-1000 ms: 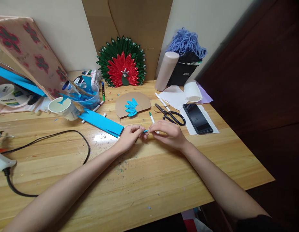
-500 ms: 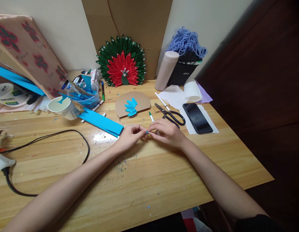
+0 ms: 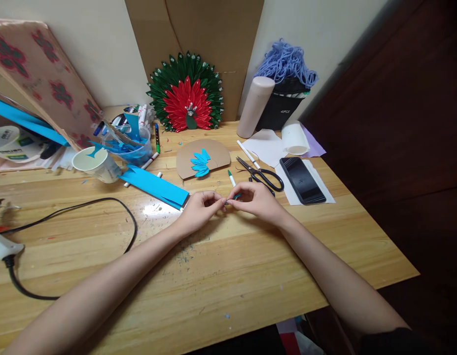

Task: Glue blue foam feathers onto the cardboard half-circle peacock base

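Note:
Between my fingertips is a small blue paper petal (image 3: pixel 237 195), mostly hidden by the fingers. My left hand (image 3: pixel 201 209) pinches one end with thumb and forefinger. Its other end is in the closed fingertips of my right hand (image 3: pixel 258 203), which meet the left ones just above the table. Beyond them lies a rounded piece of brown cardboard (image 3: pixel 217 154) with several blue petals (image 3: pixel 200 163) fanned out on it. A folded blue paper strip (image 3: pixel 154 186) reaches almost to my left hand. Black-handled scissors (image 3: pixel 263 176) and a green-tipped marker (image 3: pixel 231 178) lie by my right hand.
A paper cup (image 3: pixel 97 165) and a clear tub (image 3: pixel 139 155) of blue scraps stand at the left. A black cable (image 3: pixel 130 217) curls across the table. At the right lies a phone (image 3: pixel 302 180); behind stand a pale bottle (image 3: pixel 255 106) and a green-and-red petal fan (image 3: pixel 187 98).
My right fingers have shifted and lifted slightly, so more of the blue petal shows beneath them. The left hand stays nearly still, and the things on the table have not moved.

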Tool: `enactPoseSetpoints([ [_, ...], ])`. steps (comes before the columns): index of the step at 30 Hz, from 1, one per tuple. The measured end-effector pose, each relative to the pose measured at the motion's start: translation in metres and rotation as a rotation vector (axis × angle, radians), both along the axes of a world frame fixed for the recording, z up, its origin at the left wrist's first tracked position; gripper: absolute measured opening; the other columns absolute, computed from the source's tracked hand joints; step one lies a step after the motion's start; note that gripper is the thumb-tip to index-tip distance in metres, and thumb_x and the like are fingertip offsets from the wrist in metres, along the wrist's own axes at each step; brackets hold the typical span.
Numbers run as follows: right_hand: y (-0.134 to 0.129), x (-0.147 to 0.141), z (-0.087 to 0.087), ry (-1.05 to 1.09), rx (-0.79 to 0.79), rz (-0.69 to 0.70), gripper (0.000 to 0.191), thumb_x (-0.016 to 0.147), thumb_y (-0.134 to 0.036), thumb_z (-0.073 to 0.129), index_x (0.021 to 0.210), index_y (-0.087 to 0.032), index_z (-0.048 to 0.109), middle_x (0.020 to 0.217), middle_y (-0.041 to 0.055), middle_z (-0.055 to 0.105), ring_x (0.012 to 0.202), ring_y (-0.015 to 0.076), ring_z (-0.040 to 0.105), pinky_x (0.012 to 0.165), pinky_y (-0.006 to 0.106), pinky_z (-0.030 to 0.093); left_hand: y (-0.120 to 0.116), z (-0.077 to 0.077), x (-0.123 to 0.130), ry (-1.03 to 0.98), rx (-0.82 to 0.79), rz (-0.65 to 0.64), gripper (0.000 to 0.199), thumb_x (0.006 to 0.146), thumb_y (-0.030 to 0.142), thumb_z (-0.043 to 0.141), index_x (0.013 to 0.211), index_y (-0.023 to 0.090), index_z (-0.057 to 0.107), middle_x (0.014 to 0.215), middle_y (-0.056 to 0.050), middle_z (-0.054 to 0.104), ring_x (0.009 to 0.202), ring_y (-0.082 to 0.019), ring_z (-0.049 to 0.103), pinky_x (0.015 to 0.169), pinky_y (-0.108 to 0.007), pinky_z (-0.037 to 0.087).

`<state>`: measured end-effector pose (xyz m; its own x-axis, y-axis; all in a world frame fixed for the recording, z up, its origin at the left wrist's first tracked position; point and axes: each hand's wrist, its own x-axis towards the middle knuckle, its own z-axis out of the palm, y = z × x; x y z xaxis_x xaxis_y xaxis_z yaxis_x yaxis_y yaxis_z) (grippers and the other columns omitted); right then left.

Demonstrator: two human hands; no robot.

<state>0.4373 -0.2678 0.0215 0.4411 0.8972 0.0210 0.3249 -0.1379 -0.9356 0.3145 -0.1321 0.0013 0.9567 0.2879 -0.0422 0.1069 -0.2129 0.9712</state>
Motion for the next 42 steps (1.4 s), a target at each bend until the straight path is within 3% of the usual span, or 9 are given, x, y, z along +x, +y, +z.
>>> enactPoseSetpoints([
  [5, 0.002, 0.001, -0.004, 0.112, -0.004, -0.044, 0.016, 0.066, -0.026, 0.069, 0.074, -0.014, 0.061, 0.072, 0.0021, 0.063, 0.062, 0.0116, 0.059, 0.060, 0.025, 0.049, -0.002, 0.004, -0.002, 0.031, 0.055, 0.024, 0.032, 0.079, 0.043, 0.053, 0.078, 0.013, 0.065, 0.069, -0.005, 0.066, 0.057, -0.012, 0.055, 0.052, -0.022, 0.040],
  [16, 0.005, -0.008, -0.005, 0.073, 0.056, -0.104, 0.015, 0.063, -0.025, 0.068, 0.068, -0.016, 0.057, 0.068, 0.0009, 0.060, 0.064, 0.0131, 0.057, 0.061, 0.027, 0.049, -0.009, 0.004, -0.007, -0.023, 0.369, 0.127, 0.015, 0.074, 0.026, 0.055, 0.069, 0.015, 0.062, 0.060, -0.001, 0.059, 0.052, -0.010, 0.047, 0.049, -0.021, 0.034],
  [23, 0.006, -0.010, -0.005, 0.057, 0.088, -0.182, 0.012, 0.062, -0.020, 0.066, 0.067, -0.017, 0.055, 0.065, -0.0007, 0.058, 0.059, 0.0116, 0.055, 0.057, 0.025, 0.046, -0.009, 0.003, -0.004, -0.042, 0.287, 0.183, 0.013, 0.070, 0.023, 0.056, 0.060, 0.015, 0.055, 0.053, 0.002, 0.051, 0.048, -0.008, 0.042, 0.045, -0.020, 0.031],
  [28, 0.003, 0.007, -0.001, 0.046, 0.099, -0.257, 0.015, 0.061, -0.022, 0.067, 0.067, -0.017, 0.054, 0.066, 0.0001, 0.059, 0.060, 0.0125, 0.056, 0.059, 0.027, 0.047, -0.007, -0.001, -0.003, -0.026, 0.187, 0.227, 0.014, 0.070, 0.024, 0.056, 0.060, 0.015, 0.056, 0.051, 0.003, 0.048, 0.047, -0.008, 0.040, 0.044, -0.019, 0.029],
  [32, 0.000, 0.021, -0.005, -0.088, 0.044, -0.300, 0.017, 0.067, -0.028, 0.063, 0.078, -0.017, 0.056, 0.071, 0.0021, 0.060, 0.063, 0.0137, 0.057, 0.058, 0.026, 0.046, -0.003, -0.003, -0.001, -0.009, 0.074, 0.298, 0.017, 0.071, 0.030, 0.058, 0.064, 0.014, 0.057, 0.049, 0.004, 0.047, 0.044, -0.008, 0.040, 0.043, -0.020, 0.028],
  [35, 0.000, 0.019, -0.013, -0.347, -0.072, -0.316, 0.023, 0.068, -0.027, 0.061, 0.088, -0.018, 0.054, 0.072, 0.0006, 0.057, 0.062, 0.0140, 0.054, 0.056, 0.026, 0.045, -0.001, -0.002, 0.000, -0.005, 0.054, 0.323, 0.022, 0.075, 0.035, 0.055, 0.067, 0.015, 0.055, 0.049, 0.004, 0.049, 0.043, -0.009, 0.043, 0.043, -0.020, 0.031],
  [39, 0.005, 0.009, -0.020, -0.635, -0.200, -0.287, 0.022, 0.068, -0.013, 0.053, 0.089, -0.018, 0.050, 0.073, 0.0028, 0.057, 0.067, 0.0175, 0.055, 0.061, 0.028, 0.043, 0.000, -0.003, -0.001, -0.018, 0.110, 0.310, 0.023, 0.080, 0.036, 0.050, 0.069, 0.016, 0.053, 0.050, 0.003, 0.050, 0.045, -0.011, 0.046, 0.046, -0.022, 0.033],
  [42, 0.006, 0.006, -0.017, -0.672, -0.284, -0.313, 0.021, 0.072, -0.010, 0.046, 0.092, -0.017, 0.047, 0.071, 0.0049, 0.059, 0.064, 0.0196, 0.058, 0.059, 0.029, 0.042, -0.004, -0.002, -0.003, -0.011, 0.264, 0.245, 0.021, 0.081, 0.033, 0.048, 0.070, 0.017, 0.054, 0.059, 0.001, 0.055, 0.054, -0.013, 0.051, 0.052, -0.024, 0.036],
])
